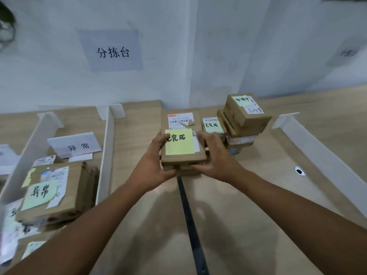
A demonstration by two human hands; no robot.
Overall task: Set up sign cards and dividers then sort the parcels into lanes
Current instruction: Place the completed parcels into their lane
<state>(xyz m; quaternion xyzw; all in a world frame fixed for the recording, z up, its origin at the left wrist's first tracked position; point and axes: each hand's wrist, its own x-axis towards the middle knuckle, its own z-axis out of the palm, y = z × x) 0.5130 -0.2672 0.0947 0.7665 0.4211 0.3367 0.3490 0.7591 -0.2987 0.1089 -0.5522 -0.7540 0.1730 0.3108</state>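
A flat brown parcel [182, 159] with a yellow note and a barcode label lies on top of other flat parcels in the middle lane. My left hand [155, 157] grips its left edge, and my right hand [212, 155] grips its right edge. Beside it on the right lies a parcel with a green note [211, 125], and further right stands a stack of small boxes [245, 118]. A white sign card [74, 144] stands in the left lane. Below that card sits a pile of parcels [51, 191] with a green note.
White dividers stand on the wooden table: one at far left [29, 155], one left of centre [106, 155], one at right [321, 153]. A black seam [190, 225] runs down the table [248, 195]. A cable hole [299, 171] lies at right. A paper sign [113, 51] hangs on the wall.
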